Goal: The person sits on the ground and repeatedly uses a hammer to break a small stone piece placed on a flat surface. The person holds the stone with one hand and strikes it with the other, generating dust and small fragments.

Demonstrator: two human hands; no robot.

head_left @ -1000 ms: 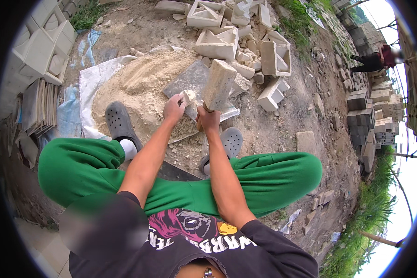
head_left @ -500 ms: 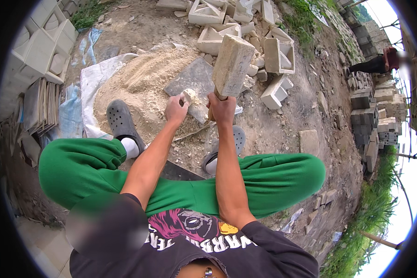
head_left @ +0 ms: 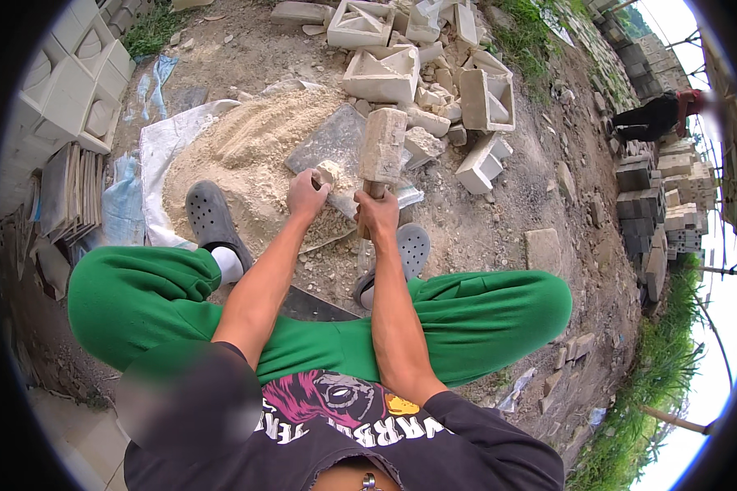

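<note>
My right hand (head_left: 377,213) is wrapped round the handle of a wooden mallet (head_left: 383,146), its blocky, worn head upright above my fist. Just to its left, my left hand (head_left: 305,196) grips a pale, rough chunk of stone (head_left: 328,173) between thumb and fingers. The mallet head is beside the chunk, with a gap between them in this view. Beneath both hands lies a flat grey slab (head_left: 323,141), dusted with crumbs. A heap of beige crushed powder (head_left: 246,139) spreads to the left of the slab.
A white sheet (head_left: 155,155) lies under the heap. Broken pale block moulds (head_left: 382,75) and rubble sit beyond the slab. Stacked white blocks (head_left: 78,78) and thin boards (head_left: 65,192) stand at left. At far right, a person (head_left: 651,116) bends near stacked grey blocks (head_left: 637,196).
The mallet has come down from a raised position and shifted left, closer to the chunk. My left hand keeps its hold with hardly any movement. The distant person has bent further.
</note>
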